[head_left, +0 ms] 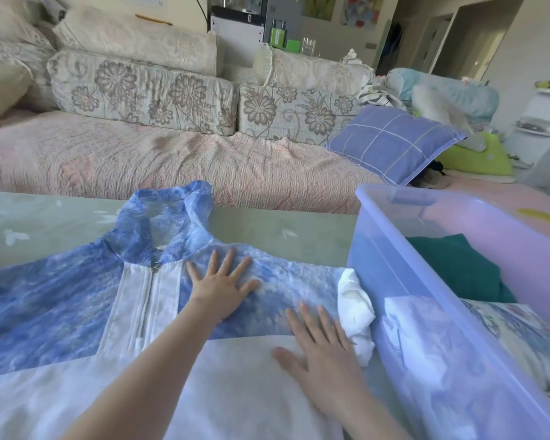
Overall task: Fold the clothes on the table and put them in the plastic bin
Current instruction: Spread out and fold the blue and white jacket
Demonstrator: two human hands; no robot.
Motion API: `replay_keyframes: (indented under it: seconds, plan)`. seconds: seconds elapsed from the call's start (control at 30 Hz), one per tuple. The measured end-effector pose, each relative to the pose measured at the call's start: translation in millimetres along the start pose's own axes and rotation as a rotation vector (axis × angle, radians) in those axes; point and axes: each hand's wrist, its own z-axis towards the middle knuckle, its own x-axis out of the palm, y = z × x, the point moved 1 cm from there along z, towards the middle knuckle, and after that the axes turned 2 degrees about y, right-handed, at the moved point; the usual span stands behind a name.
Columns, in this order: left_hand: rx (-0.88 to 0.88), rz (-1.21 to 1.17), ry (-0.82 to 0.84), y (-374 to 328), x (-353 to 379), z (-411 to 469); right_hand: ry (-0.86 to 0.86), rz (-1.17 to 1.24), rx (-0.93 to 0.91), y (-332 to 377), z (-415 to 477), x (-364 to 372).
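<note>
A blue-and-white zip jacket (pixel 61 312) with a blue hood lies spread front-up on the green table (pixel 283 233). My left hand (pixel 219 287) presses flat on its chest just right of the zipper, fingers spread. My right hand (pixel 321 354) lies flat on the jacket's right side, where blue meets white. The jacket's white cuff (pixel 356 312) is bunched against the wall of the translucent purple plastic bin (pixel 426 281) at the right. Inside the bin lies a dark green garment (pixel 458 265) and a floral folded cloth (pixel 515 331).
A sofa with a pink quilted cover (pixel 172 160) and floral cushions runs along the table's far edge. A purple checked pillow (pixel 394 144) leans at its right end. The bin stands on the table's right part.
</note>
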Motion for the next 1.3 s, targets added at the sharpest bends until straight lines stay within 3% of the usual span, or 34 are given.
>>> replay_keyframes:
  seconds: [0.03, 0.3, 0.4, 0.5, 0.53, 0.6, 0.67, 0.83, 0.97, 1.1, 1.2, 1.3]
  plan:
    - [-0.020, -0.008, -0.015, 1.3, 2.8, 2.2, -0.075, 0.004, -0.043, -7.1, 6.5, 4.6]
    - [0.045, 0.092, 0.001, 7.2, -1.3, -8.6, 0.000, 0.077, -0.032, -0.1, 3.8, -1.2]
    - [0.006, -0.101, -0.125, 3.8, -0.5, -46.8, 0.025, 0.110, -0.038, 3.9, 1.8, -6.8]
    - [0.100, -0.151, -0.231, -8.1, 17.3, -92.9, 0.032, 0.217, -0.115, -0.5, -0.3, -16.2]
    - [0.144, -0.112, -0.270, -9.5, 26.6, -107.2, -0.041, 0.283, -0.153, -2.4, -0.6, -24.1]
    - [0.168, -0.065, -0.255, -9.9, 45.9, -132.4, -0.406, 0.298, -0.212, -11.1, 1.2, -43.0]
    - [0.162, -0.019, -0.269, -10.2, 57.4, -150.6, -0.677, 0.190, -0.123, -21.4, 7.8, -60.2]
    - [0.124, -0.011, -0.351, -8.8, 59.4, -161.3, -0.381, -0.090, 0.106, -10.8, 36.4, -72.3]
    - [0.119, 0.003, -0.364, -6.6, 61.2, -158.6, -0.301, -0.214, 0.189, -4.5, 42.7, -65.7]
    - [0.113, 0.022, -0.351, -6.3, 57.7, -158.0, -0.382, -0.261, 0.176, -17.2, 43.5, -58.2]
    - [0.105, 0.030, -0.324, -7.8, 55.7, -157.9, -0.337, -0.300, 0.168, -12.3, 40.3, -66.9]
    - [0.089, 0.027, -0.327, -8.6, 54.7, -158.9, -0.265, -0.171, 0.117, -5.9, 39.3, -71.3]
